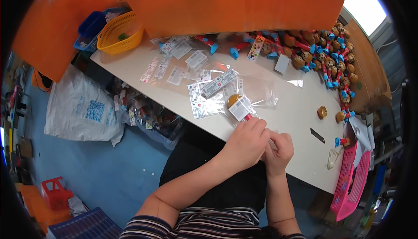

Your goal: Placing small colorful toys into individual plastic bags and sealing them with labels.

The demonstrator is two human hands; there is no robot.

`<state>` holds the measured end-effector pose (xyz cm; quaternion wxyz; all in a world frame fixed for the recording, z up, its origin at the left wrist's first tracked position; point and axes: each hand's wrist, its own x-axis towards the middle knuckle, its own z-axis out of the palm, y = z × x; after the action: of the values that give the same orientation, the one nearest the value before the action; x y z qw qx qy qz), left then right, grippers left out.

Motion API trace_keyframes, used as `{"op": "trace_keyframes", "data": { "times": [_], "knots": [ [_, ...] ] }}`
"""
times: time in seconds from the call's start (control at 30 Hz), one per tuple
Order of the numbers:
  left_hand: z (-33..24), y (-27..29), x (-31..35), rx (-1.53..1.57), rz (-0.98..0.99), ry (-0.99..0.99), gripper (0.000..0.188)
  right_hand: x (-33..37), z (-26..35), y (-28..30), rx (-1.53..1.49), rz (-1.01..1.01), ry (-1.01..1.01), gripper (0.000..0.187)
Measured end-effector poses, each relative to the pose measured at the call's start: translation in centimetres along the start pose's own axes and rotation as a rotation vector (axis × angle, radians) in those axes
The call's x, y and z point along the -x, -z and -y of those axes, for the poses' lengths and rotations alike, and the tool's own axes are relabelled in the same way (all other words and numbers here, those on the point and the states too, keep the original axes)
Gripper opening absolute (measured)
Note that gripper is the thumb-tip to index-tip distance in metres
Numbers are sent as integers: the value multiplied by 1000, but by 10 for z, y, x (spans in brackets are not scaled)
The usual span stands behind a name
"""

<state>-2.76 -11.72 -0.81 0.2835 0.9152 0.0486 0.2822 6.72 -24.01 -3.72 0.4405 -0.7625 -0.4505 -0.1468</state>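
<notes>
A clear plastic bag (pixel 234 112) lies at the table's near edge. Inside it is a toy figure (pixel 235 99) with a round brown head and a red part, partly covered by a white label (pixel 240 108). My left hand (pixel 247 142) is closed on the near end of this bag. Right beside it, my right hand (pixel 279 151) is also closed, its fingertips meeting the left fingers; what it pinches is hidden. Just beyond the hands lie printed clear bags (pixel 203 100) and a flat clear bag (pixel 260 90).
Many brown-headed toy figures (pixel 329 60) pile up at the far right. More labelled bags (pixel 176 74) lie at the far left, near a yellow basket (pixel 121 34). A small brown cup-like piece (pixel 322 112) sits to the right, with a pink basket (pixel 358 182) at that edge. An orange board (pixel 235 4) stands behind.
</notes>
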Motion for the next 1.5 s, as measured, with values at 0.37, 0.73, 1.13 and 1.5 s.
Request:
{"op": "trace_keyframes", "data": {
  "times": [0.37,0.73,1.13,1.5],
  "knots": [
    [-2,1,8,-34,63,-45,22,-7,-2,-12,11,-78,-78,43],
    [5,9,19,-38,-66,-35,23,1,1,-26,-163,162,-211,29],
    [12,7,28,13,-125,61,33,-16,20,-24,-37,233,-293,25],
    [18,-9,41,249,-207,467,34,-17,12,7,-262,319,-526,17]
  ]
}}
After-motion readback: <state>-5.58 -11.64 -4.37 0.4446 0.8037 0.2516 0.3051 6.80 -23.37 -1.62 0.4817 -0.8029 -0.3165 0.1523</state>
